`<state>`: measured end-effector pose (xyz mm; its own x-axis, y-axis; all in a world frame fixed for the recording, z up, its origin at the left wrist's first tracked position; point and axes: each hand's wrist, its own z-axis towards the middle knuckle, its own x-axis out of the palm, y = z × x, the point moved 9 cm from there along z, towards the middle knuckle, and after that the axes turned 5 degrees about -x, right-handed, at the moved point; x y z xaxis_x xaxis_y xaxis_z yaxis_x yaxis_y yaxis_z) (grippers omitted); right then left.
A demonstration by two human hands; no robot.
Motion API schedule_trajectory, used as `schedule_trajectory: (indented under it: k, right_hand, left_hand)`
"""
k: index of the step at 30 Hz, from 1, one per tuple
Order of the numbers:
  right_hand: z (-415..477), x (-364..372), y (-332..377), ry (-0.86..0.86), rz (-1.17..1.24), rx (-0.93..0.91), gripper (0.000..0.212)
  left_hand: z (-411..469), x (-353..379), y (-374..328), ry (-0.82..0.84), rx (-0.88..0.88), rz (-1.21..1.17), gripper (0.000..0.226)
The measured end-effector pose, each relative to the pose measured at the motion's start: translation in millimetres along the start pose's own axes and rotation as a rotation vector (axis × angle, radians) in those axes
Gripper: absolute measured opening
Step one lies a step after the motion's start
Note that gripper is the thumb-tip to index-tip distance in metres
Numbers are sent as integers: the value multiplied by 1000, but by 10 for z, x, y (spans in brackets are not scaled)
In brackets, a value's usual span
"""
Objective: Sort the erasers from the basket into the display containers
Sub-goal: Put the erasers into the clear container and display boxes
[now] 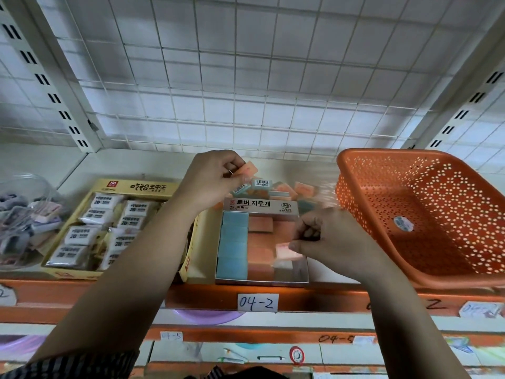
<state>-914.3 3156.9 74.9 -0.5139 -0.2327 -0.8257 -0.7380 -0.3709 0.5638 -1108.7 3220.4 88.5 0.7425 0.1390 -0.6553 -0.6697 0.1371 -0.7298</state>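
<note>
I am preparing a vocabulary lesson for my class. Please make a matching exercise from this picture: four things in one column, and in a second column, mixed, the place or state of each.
Things
1. left hand
2. right hand
3. basket
4. yellow box

States
A. full of white wrapped erasers
B. pinches a pink eraser low over the middle box
C. orange, no erasers visible inside
D. grips a raised eraser behind that box

Pairs: 1-D, 2-B, 3-C, 4-A

Both forearms reach forward. The left hand, farther out, pinches a pink eraser; the right hand pinches a second eraser.
</note>
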Motion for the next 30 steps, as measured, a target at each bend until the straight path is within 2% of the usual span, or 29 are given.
schedule_trajectory:
  k: [3,10,14,19,24,26,30]
  right_hand:
    - [24,59,46,82,-85,1,10]
    - [59,184,52,139,-229,-10,11]
    - [31,208,21,117,-207,-23,10]
    - [40,219,14,131,-200,-47,25]
    - [74,253,-45,114,-146,-43,21]
    - [87,226,-58,45,-61,-59,14]
    - [154,18,-135,-287,29,-138,9]
  left_hand:
    - [-4,-31,0,-30,11,-9,11]
    - [-1,17,8,-9,23,39,10]
    - [3,47,-9,8,21,72,14]
    - [6,54,-21,11,24,72,15]
    - [-10,63,-27,22,6,56,14]
    - [-22,60,-18,41,-7,10,13]
    - [-68,37,-82,138,-27,-180,23]
